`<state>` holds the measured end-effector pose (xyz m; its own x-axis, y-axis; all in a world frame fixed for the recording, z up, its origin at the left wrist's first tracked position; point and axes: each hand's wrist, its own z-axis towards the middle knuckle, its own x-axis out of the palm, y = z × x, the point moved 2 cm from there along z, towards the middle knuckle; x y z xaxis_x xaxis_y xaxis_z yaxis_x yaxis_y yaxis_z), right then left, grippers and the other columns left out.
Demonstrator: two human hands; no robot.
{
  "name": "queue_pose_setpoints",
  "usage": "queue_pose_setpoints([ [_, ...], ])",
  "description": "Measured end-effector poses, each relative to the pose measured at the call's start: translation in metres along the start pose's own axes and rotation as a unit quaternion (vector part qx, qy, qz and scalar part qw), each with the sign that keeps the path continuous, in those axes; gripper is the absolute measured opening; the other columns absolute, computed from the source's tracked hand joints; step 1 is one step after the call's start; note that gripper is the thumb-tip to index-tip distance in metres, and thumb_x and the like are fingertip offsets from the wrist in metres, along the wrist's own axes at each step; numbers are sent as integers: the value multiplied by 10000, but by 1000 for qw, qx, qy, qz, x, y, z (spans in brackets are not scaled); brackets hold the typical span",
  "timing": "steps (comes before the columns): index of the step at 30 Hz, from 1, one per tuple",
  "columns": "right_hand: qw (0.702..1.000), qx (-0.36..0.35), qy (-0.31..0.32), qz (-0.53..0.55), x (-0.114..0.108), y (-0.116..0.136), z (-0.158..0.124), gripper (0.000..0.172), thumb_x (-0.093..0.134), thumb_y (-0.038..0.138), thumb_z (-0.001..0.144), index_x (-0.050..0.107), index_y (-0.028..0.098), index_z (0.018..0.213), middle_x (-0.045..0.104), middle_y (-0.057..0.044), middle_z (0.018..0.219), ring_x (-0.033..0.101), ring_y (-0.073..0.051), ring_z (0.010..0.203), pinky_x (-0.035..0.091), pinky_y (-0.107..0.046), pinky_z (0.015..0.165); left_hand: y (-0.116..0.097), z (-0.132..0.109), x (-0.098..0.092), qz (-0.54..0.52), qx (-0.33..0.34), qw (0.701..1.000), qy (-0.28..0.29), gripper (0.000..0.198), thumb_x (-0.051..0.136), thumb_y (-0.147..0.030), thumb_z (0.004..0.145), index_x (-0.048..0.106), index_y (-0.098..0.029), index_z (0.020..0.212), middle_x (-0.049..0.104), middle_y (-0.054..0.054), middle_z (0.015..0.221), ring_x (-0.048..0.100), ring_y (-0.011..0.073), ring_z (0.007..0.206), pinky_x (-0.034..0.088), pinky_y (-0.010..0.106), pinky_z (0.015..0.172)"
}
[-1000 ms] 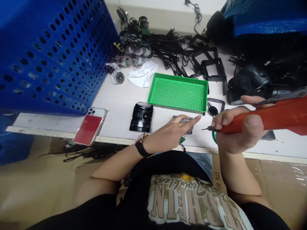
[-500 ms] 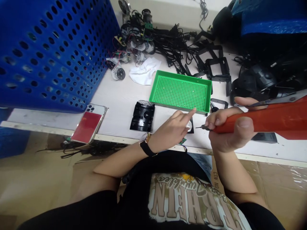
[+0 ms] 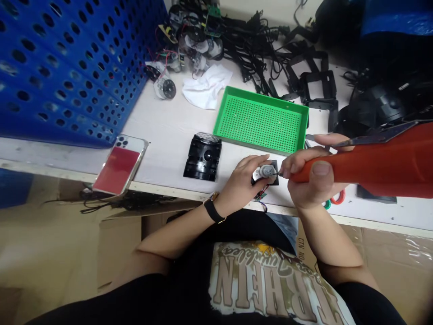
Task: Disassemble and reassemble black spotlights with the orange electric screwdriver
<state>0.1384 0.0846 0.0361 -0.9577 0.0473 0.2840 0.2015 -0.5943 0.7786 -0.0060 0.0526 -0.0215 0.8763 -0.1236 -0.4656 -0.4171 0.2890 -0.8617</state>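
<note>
The motor-like unit (image 3: 267,171), a round grey part on a pale mount, lies at the near side of the table (image 3: 162,131), with a dark plate (image 3: 275,180) at its right edge. The left hand (image 3: 244,183) is curled about it, thumb on the near side and fingers on the far side, gripping it. The right hand (image 3: 307,180) is closed around an orange power driver (image 3: 379,167), held level; its bit (image 3: 278,174) points at the unit's right side. Contact with a screw cannot be confirmed.

The step in hand is judged to be lining up the driver for fastening or unfastening. The next move calls for seating the bit squarely while the left hand keeps the unit from turning, fingertips clear of the bit.

Just below are thin wires and a green circuit board (image 3: 261,196). A black housing (image 3: 203,158) stands to the left; a green tray (image 3: 260,122) lies beyond.
</note>
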Motion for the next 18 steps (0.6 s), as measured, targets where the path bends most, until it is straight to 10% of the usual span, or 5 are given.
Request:
queue_pose_setpoints([
  [9, 998, -21, 45, -44, -4, -6, -4, 193, 702, 423, 966, 674, 358, 1146, 562, 103, 578, 439, -137, 359, 420, -305, 369, 4, -4, 1, 23, -2, 999, 23, 320, 655, -275, 1039, 642, -211, 1352, 660, 143, 1525, 441, 314, 1596, 495, 544, 1229],
  [18, 998, 20, 35, -44, -3, -12, -5, 180, 687, 459, 949, 652, 330, 1069, 539, 95, 532, 413, -132, 331, 379, -289, 350, 3, -3, 1, 38, 20, 999, -3, 247, 670, -239, 1025, 665, -202, 1269, 711, 137, 1460, 536, 304, 1531, 498, 567, 1231],
])
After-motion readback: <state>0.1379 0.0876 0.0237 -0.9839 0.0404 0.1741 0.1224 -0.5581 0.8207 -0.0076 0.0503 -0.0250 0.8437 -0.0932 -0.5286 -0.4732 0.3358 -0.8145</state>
